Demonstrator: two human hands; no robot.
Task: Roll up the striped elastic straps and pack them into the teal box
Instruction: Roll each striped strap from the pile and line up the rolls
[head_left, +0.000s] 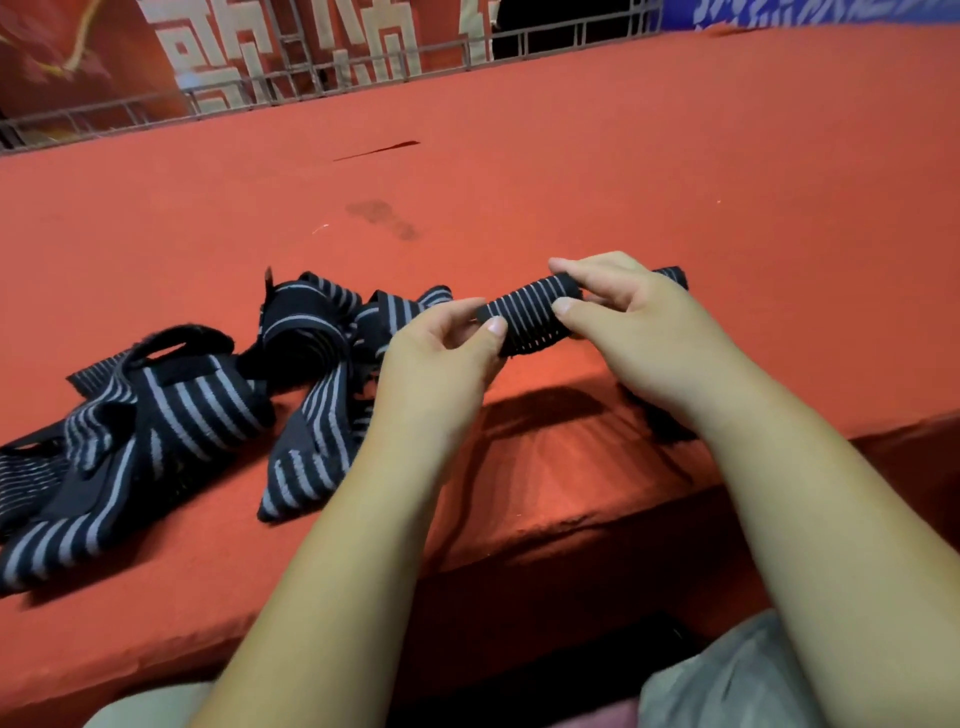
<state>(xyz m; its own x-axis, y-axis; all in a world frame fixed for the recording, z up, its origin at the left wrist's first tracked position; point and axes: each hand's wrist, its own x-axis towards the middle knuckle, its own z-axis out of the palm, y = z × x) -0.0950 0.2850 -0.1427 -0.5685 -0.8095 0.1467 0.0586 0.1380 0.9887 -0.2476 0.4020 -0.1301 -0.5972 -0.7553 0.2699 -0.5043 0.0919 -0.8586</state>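
**Striped strap roll, held in both hands above red worktop**

Item 1. Rolled strap (527, 317): black with pale stripes, wound into a short cylinder. It was held clear of the worktop (571, 182), near its front edge. The long axis ran side to side, its right end tilted slightly up and away. The stripes ringed the roll, crosswise to that axis. A dark tail end stuck out past the right hand (639, 322).

Item 2. Left hand (441, 353): its grip pinched the roll's left end, thumb tip on the fabric.

Item 3. Right hand: its grip pinched the roll's right part between thumb and forefinger.

Item 4. Loose straps (171, 410): an unrolled, tangled heap lying on the worktop, left of the hands.

Item 5. Stain (382, 218): a dark mark on the cloth beyond the roll. A railing (311, 88) stood along the far edge.
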